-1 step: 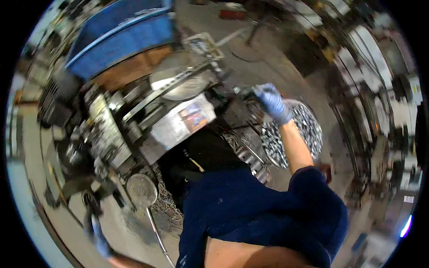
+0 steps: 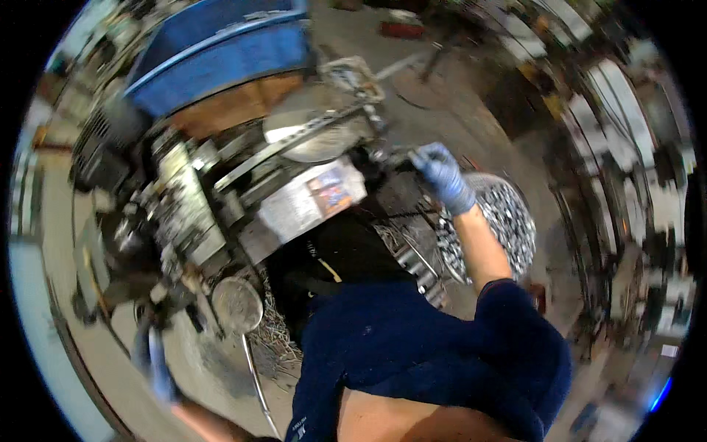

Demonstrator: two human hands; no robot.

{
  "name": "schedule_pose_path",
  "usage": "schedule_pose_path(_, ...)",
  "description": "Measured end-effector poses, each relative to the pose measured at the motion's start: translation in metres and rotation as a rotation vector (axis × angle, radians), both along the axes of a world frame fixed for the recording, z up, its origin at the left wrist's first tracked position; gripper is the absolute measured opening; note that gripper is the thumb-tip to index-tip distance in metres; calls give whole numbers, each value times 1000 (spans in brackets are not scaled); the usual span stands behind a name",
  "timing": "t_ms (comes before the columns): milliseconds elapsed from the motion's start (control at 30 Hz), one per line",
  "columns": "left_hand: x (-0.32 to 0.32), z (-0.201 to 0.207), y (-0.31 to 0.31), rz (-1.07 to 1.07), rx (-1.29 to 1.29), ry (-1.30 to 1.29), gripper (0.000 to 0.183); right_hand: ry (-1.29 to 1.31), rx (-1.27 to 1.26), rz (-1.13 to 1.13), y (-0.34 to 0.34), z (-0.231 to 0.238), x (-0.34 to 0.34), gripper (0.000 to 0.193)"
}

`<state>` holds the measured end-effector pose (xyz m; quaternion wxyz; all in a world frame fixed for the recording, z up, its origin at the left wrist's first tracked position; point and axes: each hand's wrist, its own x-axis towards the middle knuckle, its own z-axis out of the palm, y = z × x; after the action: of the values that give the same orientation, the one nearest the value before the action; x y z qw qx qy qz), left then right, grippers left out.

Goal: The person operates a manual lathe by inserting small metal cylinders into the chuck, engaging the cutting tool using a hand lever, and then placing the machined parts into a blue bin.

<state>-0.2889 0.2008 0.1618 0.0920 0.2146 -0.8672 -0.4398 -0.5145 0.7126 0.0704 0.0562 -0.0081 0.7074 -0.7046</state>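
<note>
Up at the right end of the machine, the gloved right hand is curled; whether its grip holds anything, one cannot tell! Low on the machine's left, the left hand blurs, grip unreadable. Beyond stands the blue bin; shiny pieces fill a round container beside the right hand.

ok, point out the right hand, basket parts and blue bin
Right hand [image 2: 445, 178]: head view, middle of the hand.
Basket parts [image 2: 508, 225]: head view, visible middle of the pile.
Blue bin [image 2: 221, 71]: head view, outside of the near wall.
</note>
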Motion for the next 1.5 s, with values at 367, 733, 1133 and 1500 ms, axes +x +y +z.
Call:
schedule_pose_path(367,-110,-30,144,-254,1379,261,40,998,116,673,-227,73,19,23)
schedule_pose_path(733,-107,-26,124,-105,1391,444,31,1074,324,683,-254,79,33,29)
schedule_pose_path(1133,-80,0,80,140,292,481,28,1118,515,938,-296,110,56,49)
schedule_pose_path(1500,10,-4,-21,383,38,439,31,1262,738,980,-388,117,10,40)
